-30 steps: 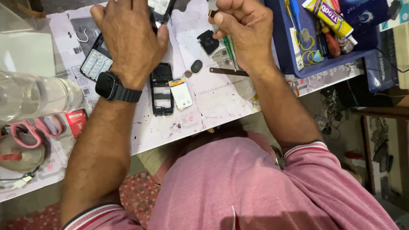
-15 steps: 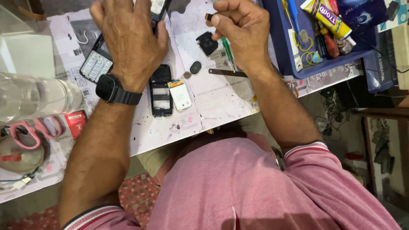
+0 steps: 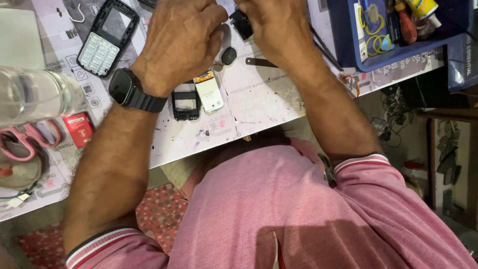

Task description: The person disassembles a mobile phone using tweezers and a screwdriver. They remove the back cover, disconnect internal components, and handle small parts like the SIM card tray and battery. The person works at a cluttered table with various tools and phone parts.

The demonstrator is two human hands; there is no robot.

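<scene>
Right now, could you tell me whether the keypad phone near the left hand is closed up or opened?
Opened. The phone's front frame with keypad lies alone left of the left hand; a separate inner body and small screen module lie below.

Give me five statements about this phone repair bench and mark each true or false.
1. The left hand wears a black wristwatch. True.
2. The keypad phone front lies inside the blue tray. False: it lies on the paper-covered table, left of the hands.
3. Pink-handled scissors lie at the far left. True.
4. The right hand rests in the lap. False: it is up over the table beside the left hand.
5. The person's shirt is green. False: pink.
</scene>
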